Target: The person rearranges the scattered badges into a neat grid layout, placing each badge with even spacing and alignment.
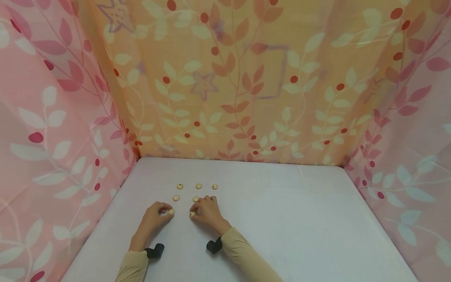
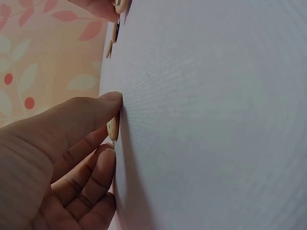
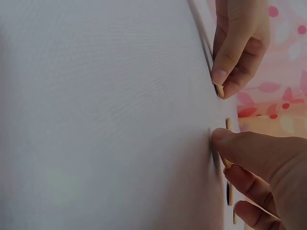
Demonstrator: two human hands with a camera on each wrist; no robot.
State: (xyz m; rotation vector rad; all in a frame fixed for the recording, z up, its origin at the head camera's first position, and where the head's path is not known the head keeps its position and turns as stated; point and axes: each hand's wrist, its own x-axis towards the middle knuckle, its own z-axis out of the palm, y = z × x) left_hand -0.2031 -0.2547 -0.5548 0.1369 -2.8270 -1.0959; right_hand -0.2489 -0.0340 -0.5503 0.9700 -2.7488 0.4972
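Observation:
My left hand (image 1: 155,216) pinches a small round wooden disc (image 1: 171,212) between thumb and fingers at the tabletop. In the left wrist view this disc (image 2: 113,128) stands edge-on, its face marked with dark lines. To the right, my right hand (image 1: 210,213) holds another wooden disc (image 1: 192,214) with a dark mark, thumb on its near side. The right wrist view has that disc (image 3: 226,162) tilted under the thumb, fingers partly covering it. Just beyond the hands lie two discs, one at left (image 1: 176,198) and one (image 1: 195,199) partly hidden by my right fingers.
Farther back, three more discs form a row: left (image 1: 180,186), middle (image 1: 199,186) and right (image 1: 215,187). All lie on a white-covered table (image 1: 299,223). Leaf-patterned curtains (image 1: 239,86) enclose its back and sides. Each wrist wears a black camera mount (image 1: 214,246).

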